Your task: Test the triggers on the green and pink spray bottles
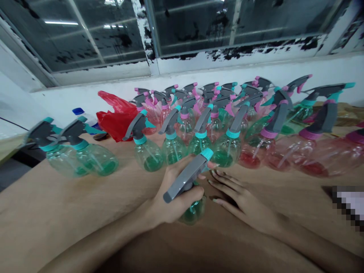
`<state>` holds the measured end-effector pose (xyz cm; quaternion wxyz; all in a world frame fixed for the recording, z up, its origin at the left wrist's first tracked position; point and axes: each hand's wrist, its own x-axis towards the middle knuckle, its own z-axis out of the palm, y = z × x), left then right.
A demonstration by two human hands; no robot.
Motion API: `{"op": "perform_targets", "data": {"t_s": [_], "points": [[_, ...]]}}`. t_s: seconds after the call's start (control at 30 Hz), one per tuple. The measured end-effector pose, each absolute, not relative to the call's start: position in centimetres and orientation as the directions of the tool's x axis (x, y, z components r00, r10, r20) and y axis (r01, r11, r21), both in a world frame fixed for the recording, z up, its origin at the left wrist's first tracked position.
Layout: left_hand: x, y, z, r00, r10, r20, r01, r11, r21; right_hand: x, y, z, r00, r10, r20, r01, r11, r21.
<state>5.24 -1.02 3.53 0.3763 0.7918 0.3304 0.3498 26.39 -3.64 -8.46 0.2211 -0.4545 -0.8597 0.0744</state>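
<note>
My left hand [173, 189] is wrapped round the neck of a green spray bottle [193, 212] near the table's front edge. Its grey trigger head with a teal nozzle tilts up and to the right. Part of the bottle is hidden behind my fingers. Just right of it, my right hand [239, 195] rests on the wooden table [136, 201], palm down with fingers stretched out, touching no bottle. Beyond my hands stands a row of green spray bottles, among them one [148, 153] at its left end and another [227, 149] straight ahead.
Two green bottles [96, 157] stand apart at the left. Pink spray bottles [256, 149] fill the right side, with several more behind. A red plastic bag [118, 117] and a blue-capped bottle [82, 115] sit near the wall. A blurred-out object [351, 204] lies at the right edge.
</note>
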Motion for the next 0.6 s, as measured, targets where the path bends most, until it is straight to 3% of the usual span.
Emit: {"op": "perform_targets", "data": {"t_s": [0.27,0.6], "points": [[5.19,-0.73,3.66,0.553,0.753,0.357,0.239,-0.554,0.797,26.29,-3.63,-8.37,-0.486,0.820,0.303,0.755,0.569,-0.327],[5.18,-1.09,3.89,0.524,0.800,0.293,0.357,-0.518,0.777,26.24,-3.68,-8.24,-0.474,0.826,0.305,0.753,0.560,-0.346]]}}
